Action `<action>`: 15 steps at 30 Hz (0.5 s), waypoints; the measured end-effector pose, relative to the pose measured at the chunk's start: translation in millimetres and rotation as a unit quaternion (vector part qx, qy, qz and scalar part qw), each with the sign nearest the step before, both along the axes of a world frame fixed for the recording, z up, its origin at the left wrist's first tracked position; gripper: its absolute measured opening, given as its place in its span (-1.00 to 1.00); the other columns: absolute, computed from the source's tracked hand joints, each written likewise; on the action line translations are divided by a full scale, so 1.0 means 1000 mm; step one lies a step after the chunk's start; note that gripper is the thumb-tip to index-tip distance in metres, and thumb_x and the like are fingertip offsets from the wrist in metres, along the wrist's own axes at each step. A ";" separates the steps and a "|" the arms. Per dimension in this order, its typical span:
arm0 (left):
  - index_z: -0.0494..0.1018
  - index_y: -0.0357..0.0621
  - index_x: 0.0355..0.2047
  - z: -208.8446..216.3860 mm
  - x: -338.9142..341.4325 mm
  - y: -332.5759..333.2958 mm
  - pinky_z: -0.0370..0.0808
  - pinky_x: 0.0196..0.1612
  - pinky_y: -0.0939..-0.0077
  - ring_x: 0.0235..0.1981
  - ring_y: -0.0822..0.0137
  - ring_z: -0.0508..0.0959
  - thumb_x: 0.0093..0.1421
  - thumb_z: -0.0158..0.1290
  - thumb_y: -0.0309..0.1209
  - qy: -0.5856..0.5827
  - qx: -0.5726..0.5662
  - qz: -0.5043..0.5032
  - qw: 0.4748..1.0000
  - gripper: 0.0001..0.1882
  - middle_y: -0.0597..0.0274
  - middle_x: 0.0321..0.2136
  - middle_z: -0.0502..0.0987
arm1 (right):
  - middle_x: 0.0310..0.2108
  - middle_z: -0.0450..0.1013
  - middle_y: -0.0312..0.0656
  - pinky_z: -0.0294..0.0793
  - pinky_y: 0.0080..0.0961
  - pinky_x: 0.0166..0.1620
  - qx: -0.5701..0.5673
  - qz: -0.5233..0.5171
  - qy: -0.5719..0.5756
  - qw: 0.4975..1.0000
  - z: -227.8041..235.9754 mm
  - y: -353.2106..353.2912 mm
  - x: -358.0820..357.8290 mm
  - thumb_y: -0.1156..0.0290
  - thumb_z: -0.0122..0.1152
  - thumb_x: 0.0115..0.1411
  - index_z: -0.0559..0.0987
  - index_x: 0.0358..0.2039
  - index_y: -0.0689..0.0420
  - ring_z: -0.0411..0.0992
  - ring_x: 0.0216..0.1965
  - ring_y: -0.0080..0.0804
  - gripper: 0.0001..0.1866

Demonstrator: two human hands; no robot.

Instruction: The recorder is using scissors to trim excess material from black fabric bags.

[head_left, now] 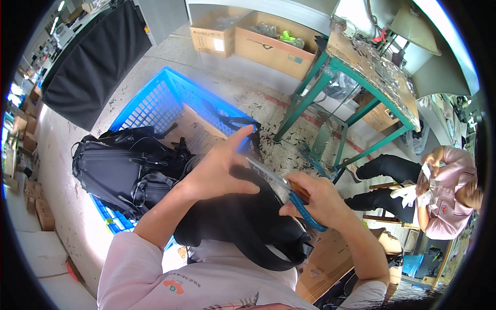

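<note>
My right hand (323, 199) is closed around the handles of a pair of scissors (305, 211), blue with an orange-brown part. Their metal blades point up and left toward my left hand (219, 170). That hand hovers over a black bag (222, 219) on my lap, with index finger and thumb stretched apart and nothing visible in it. A wide black strap loops down the bag's front. Whether the blades touch the bag, I cannot tell. To the left, a black backpack (111, 168) with straps and buckles lies across the blue plastic crate (168, 82).
Cardboard boxes (268, 49) stand by the far wall. A green-framed workbench (336, 67) covered in dark scraps is at the far right. On the right, another person (439, 196) sits handling white strips. Dark scraps litter the floor. An open carton (330, 258) lies beside my right arm.
</note>
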State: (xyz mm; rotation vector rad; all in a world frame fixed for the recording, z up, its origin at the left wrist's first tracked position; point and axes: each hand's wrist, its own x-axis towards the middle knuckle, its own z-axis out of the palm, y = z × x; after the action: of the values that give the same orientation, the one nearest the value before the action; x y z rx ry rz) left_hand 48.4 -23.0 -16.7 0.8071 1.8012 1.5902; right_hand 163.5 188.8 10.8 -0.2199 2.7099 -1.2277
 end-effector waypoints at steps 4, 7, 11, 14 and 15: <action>-0.01 -0.19 0.18 0.017 0.006 0.010 0.34 -0.09 0.46 -0.31 0.26 0.48 -0.24 0.26 -0.47 0.145 -0.079 0.011 0.986 -0.03 0.21 -0.54 0.48 | -0.42 0.42 -0.18 0.37 -0.55 -0.30 -0.200 -0.042 -0.033 0.978 -0.035 -0.015 0.001 0.31 0.35 -0.09 0.37 -0.08 0.19 0.35 -0.41 -0.53 -0.44; 0.12 -0.27 0.13 -0.001 0.005 -0.014 0.29 0.03 0.36 -0.11 0.23 0.43 -0.24 0.25 -0.41 0.395 -0.058 0.154 0.904 -0.12 0.12 -0.23 0.44 | -0.54 0.38 -0.26 0.34 -0.57 -0.38 -0.229 -0.080 0.106 0.964 -0.064 -0.018 0.005 0.53 0.23 -0.12 0.38 -0.10 0.16 0.29 -0.50 -0.57 -0.51; 0.08 -0.30 0.15 -0.068 0.005 -0.111 0.12 0.15 0.29 0.06 0.17 0.31 -0.01 0.13 -0.23 0.175 0.055 0.296 0.937 -0.22 0.04 0.03 0.28 | -0.27 0.41 -0.30 0.33 -0.58 -0.15 -0.327 -0.129 -0.029 0.936 -0.042 -0.016 0.006 0.55 0.16 -0.03 0.37 -0.05 0.13 0.32 -0.24 -0.60 -0.54; 0.12 -0.29 0.13 -0.144 0.026 -0.150 0.14 0.16 0.32 0.10 0.14 0.26 0.01 0.08 0.02 -0.232 0.098 0.241 0.937 -0.18 0.06 0.09 0.24 | -0.24 0.39 -0.32 0.31 -0.59 -0.13 -0.356 -0.137 0.012 0.924 -0.055 -0.010 0.008 0.54 0.16 -0.03 0.37 -0.05 0.14 0.31 -0.23 -0.62 -0.54; 0.14 -0.28 0.12 -0.152 0.033 -0.149 0.17 0.15 0.31 0.10 0.15 0.26 0.03 0.07 0.01 -0.247 0.163 0.220 0.930 -0.21 0.07 0.08 0.24 | -0.23 0.38 -0.33 0.30 -0.61 -0.12 -0.381 -0.131 0.055 0.914 -0.059 -0.010 0.011 0.54 0.16 -0.03 0.37 -0.05 0.15 0.31 -0.23 -0.62 -0.54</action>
State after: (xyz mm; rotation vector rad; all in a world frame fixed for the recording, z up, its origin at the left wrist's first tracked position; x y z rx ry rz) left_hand 81.4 -171.9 -168.9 0.0927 1.4203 2.1834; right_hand 174.5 179.1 -48.4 -0.0051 2.2373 -2.3708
